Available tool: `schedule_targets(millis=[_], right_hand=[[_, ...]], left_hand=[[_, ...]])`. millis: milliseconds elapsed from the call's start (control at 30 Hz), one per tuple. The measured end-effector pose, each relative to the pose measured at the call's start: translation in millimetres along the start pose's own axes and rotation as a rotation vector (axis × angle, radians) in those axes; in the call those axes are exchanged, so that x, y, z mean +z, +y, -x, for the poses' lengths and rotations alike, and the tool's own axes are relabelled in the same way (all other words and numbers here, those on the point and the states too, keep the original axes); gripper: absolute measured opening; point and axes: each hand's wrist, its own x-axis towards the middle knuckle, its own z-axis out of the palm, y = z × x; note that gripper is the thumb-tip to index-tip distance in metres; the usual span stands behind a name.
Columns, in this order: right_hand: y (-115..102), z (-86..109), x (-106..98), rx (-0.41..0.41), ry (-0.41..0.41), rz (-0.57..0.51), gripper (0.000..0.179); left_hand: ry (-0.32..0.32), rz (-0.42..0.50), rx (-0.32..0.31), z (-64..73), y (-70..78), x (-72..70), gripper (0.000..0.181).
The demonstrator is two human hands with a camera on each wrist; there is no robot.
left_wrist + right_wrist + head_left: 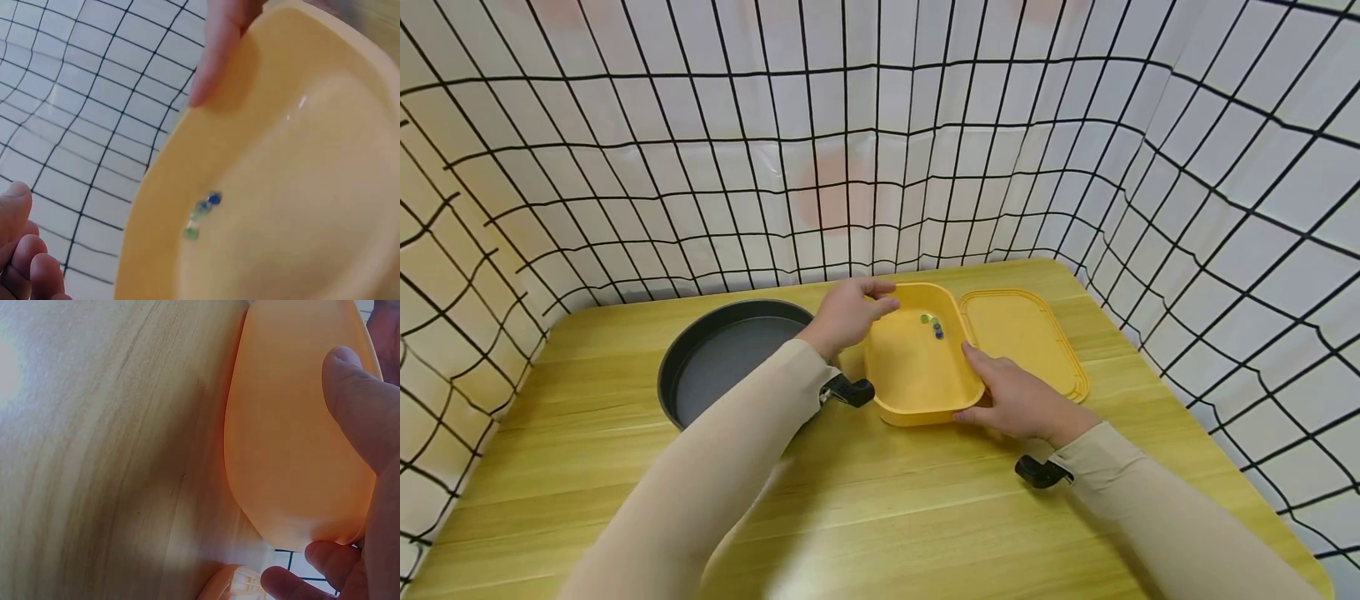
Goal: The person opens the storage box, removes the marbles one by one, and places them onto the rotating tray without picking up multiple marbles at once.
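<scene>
A yellow plastic box (917,379), without its lid, sits at the middle of the table. Inside it lie several small glass marbles (937,330), green and blue, grouped toward its far right part. My right hand (1018,400) grips the near right corner; in the right wrist view the thumb (350,387) lies along the outer wall, with fingertips around the corner. My left hand (850,315) is raised by the far left rim, thumb and fingers apart and nothing between them. In the left wrist view its loosely bent fingers (31,262) stand clear of the box.
A flat yellow lid (1022,337) lies right of the box. Left of it stands a round dark grey pan (722,354), partly behind my left forearm. Black wire mesh (880,133) surrounds the back and sides of the wooden table (887,517).
</scene>
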Motion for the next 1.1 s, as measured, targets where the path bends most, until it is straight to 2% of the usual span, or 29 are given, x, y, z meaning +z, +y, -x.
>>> schedule_targets(millis=[467,767,900,1100], right_hand=[[-1,-2.0,0,-0.018,0.005,0.007,0.113],[0,-1.3,0,-0.038,0.008,0.031,0.112],[0,-1.2,-1,-0.028,0.005,0.035,0.111],[-1,-1.0,-2,-0.010,-0.008,0.028,0.112]], left_hand=[[-0.037,0.002,-0.065,-32.2,7.8,57.7,0.041],[-0.079,0.032,-0.111,-39.4,7.7,83.6,0.035],[-0.095,-0.030,-0.119,-40.6,4.6,89.1,0.032],[-0.126,-0.214,-0.175,-45.3,-3.0,93.0,0.027]])
